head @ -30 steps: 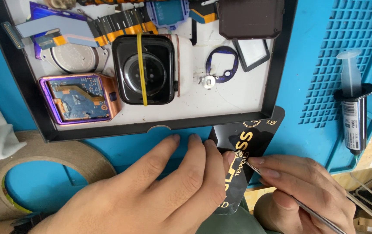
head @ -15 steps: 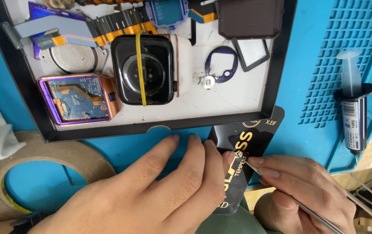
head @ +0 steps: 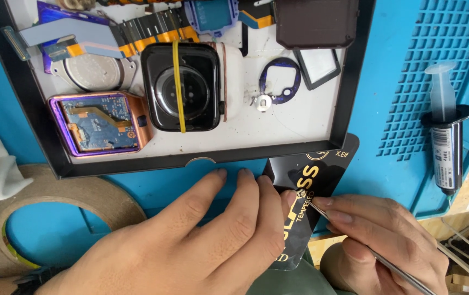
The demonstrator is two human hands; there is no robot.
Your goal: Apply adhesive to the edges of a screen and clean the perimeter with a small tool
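Below the black tray (head: 349,125), the left hand (head: 191,240) lies flat, fingers together, pressing a black packet (head: 305,180) onto the blue mat (head: 387,169). Right hand (head: 387,240) pinches metal tweezers (head: 371,252), tip touching the packet beside the left fingertips.

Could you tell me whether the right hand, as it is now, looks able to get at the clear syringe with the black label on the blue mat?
Probably yes: the right hand holds thin metal tweezers, but only bare blue mat lies between it and the syringe.
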